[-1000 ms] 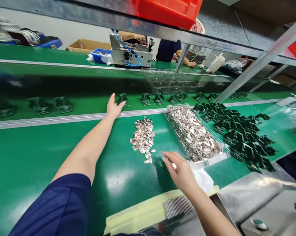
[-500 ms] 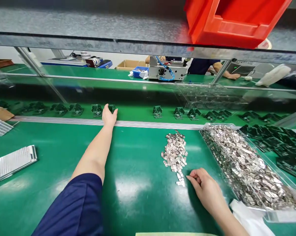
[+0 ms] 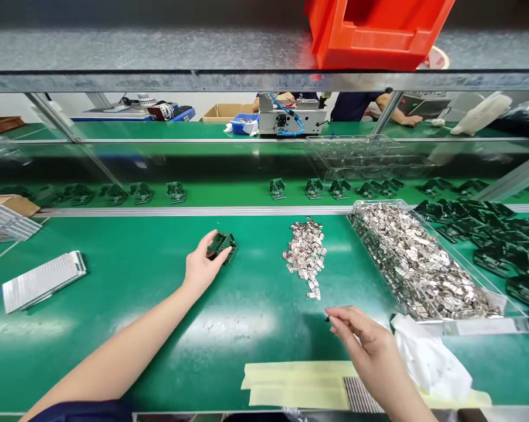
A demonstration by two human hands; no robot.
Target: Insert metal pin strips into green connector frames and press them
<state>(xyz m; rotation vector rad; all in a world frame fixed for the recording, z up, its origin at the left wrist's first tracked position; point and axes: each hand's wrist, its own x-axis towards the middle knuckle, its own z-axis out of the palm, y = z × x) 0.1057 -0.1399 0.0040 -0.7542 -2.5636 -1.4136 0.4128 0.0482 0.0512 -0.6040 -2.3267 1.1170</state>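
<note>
My left hand (image 3: 203, 265) grips a small dark green circuit board (image 3: 223, 245) and holds it just above the green mat, left of centre. My right hand (image 3: 365, 340) hovers low over the mat near the front edge, thumb and forefinger pinched on a tiny dark piece that I cannot make out. A loose pile of small silver metal clips (image 3: 306, 255) lies between the two hands. To the right stands a clear tray (image 3: 480, 325) heaped with the same clips.
More green boards (image 3: 277, 188) ride the conveyor belt behind the metal rail. A heap of boards (image 3: 488, 234) lies at far right. White cloth (image 3: 427, 357), yellow tape strips (image 3: 291, 381), silver ribbed plates (image 3: 42, 280) at left. A red bin (image 3: 374, 32) hangs overhead; other people work across the line.
My left hand has pulled back from the conveyor with a green board in it. My right hand has left the clip pile and moved nearer to me, pinched.
</note>
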